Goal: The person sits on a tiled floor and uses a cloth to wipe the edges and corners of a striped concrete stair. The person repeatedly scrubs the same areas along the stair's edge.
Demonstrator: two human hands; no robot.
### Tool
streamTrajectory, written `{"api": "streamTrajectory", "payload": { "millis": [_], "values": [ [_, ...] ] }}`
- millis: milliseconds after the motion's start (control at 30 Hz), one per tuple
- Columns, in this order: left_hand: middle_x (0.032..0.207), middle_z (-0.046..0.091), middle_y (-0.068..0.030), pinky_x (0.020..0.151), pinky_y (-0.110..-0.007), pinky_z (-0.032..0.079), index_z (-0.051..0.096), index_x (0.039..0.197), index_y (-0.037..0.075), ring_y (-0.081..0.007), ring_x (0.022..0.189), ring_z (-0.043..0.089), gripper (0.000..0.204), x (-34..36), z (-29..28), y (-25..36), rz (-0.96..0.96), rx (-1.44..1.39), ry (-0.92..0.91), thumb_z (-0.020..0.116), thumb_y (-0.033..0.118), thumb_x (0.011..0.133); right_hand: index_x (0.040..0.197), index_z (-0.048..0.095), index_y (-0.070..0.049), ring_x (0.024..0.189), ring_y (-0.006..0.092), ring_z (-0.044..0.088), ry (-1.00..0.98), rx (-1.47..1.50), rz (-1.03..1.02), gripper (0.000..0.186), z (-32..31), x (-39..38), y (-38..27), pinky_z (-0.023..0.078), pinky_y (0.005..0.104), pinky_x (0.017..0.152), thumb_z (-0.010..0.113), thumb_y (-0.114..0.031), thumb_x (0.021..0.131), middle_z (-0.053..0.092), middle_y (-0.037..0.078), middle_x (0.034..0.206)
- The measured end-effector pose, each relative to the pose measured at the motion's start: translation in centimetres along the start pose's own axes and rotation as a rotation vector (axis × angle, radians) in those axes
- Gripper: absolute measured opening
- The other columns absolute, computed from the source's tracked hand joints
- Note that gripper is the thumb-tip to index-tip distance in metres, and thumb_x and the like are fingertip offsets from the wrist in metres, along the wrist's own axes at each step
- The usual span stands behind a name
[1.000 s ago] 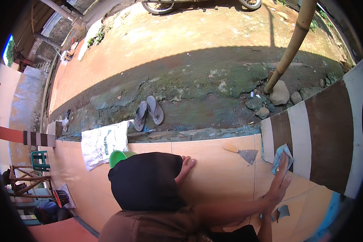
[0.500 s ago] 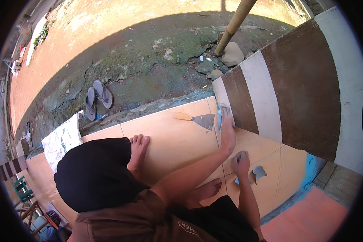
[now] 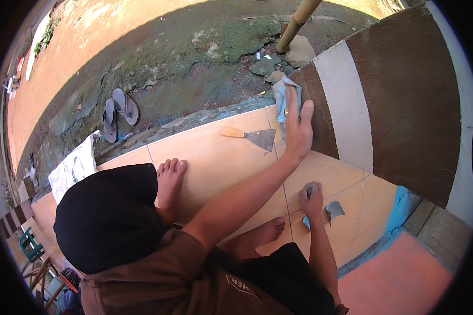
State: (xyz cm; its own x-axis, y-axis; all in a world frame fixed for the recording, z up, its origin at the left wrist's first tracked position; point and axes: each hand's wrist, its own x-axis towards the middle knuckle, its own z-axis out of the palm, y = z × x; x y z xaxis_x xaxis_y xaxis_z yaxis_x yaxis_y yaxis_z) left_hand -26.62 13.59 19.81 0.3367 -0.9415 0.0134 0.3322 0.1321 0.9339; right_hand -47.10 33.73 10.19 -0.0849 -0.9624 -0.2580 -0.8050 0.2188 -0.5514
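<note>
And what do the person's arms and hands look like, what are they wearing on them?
The left hand has no glove, just a small gold-looking ring. That arm comes out of a short brown sleeve. The right hand is gloveless too; I can't tell about rings there. Both wrists look bare.

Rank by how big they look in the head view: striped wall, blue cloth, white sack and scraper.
Largest to smallest:
1. Striped wall
2. White sack
3. Blue cloth and scraper, unranked: they look alike, and the left hand covers part of the cloth.
</note>
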Motion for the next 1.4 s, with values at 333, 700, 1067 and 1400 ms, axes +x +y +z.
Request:
{"api": "streamTrajectory", "payload": {
  "millis": [333, 700, 1067, 1400],
  "values": [
    [0.166, 0.002, -0.0279, 0.124, -0.042, 0.007, 0.01, 0.157, -0.01, -0.0368, 0.156, 0.002, 0.083, -11.2, -1.9, -5.4, -0.072, 0.021, -0.185, 0.052, 0.033, 0.1, 0.089, 0.057, -0.004, 0.078, 0.0412, 0.057, 0.005, -0.129, 0.0, 0.016, 0.0, 0.5, -0.4, 0.045, 0.0511, 0.069, 0.065, -0.016, 0.082, 0.055, 0.018, 0.087],
    [0.163, 0.011, -0.0342, 0.122, -0.05, 0.012, 0.017, 0.156, -0.01, -0.0483, 0.152, 0.012, 0.101, -11.3, 1.5, -1.9, 0.146, 0.082, -0.189, 0.064, 0.043, 0.084, 0.115, 0.052, -0.004, 0.086, 0.0207, 0.055, -0.001, 0.891, 0.251, 0.045, 1.8, 0.3, 5.9, 0.045, 0.0337, 0.079, 0.072, -0.032, 0.086, 0.051, 0.003, 0.09],
    [0.163, 0.017, -0.031, 0.122, -0.053, 0.011, 0.027, 0.153, -0.011, -0.0452, 0.153, 0.013, 0.092, -6.8, 4.8, 11.2, 0.55, 0.048, -0.366, 0.061, 0.038, 0.083, 0.09, 0.056, -0.002, 0.078, 0.0322, 0.059, -0.047, -0.178, 0.022, 0.012, -1.0, 0.0, -2.0, 0.049, 0.0433, 0.072, 0.06, -0.012, 0.086, 0.057, 0.017, 0.093],
    [0.163, 0.014, -0.0333, 0.123, -0.045, 0.012, 0.017, 0.156, -0.01, -0.044, 0.154, 0.011, 0.089, -4.3, 2.6, 7.1, 0.244, 0.012, -0.21, 0.057, 0.039, 0.093, 0.091, 0.058, -0.005, 0.082, 0.0343, 0.058, -0.003, -0.193, 0.02, 0.016, 0.1, -2.4, -0.4, 0.047, 0.0456, 0.07, 0.066, -0.015, 0.08, 0.06, 0.014, 0.09]
  ]
}}
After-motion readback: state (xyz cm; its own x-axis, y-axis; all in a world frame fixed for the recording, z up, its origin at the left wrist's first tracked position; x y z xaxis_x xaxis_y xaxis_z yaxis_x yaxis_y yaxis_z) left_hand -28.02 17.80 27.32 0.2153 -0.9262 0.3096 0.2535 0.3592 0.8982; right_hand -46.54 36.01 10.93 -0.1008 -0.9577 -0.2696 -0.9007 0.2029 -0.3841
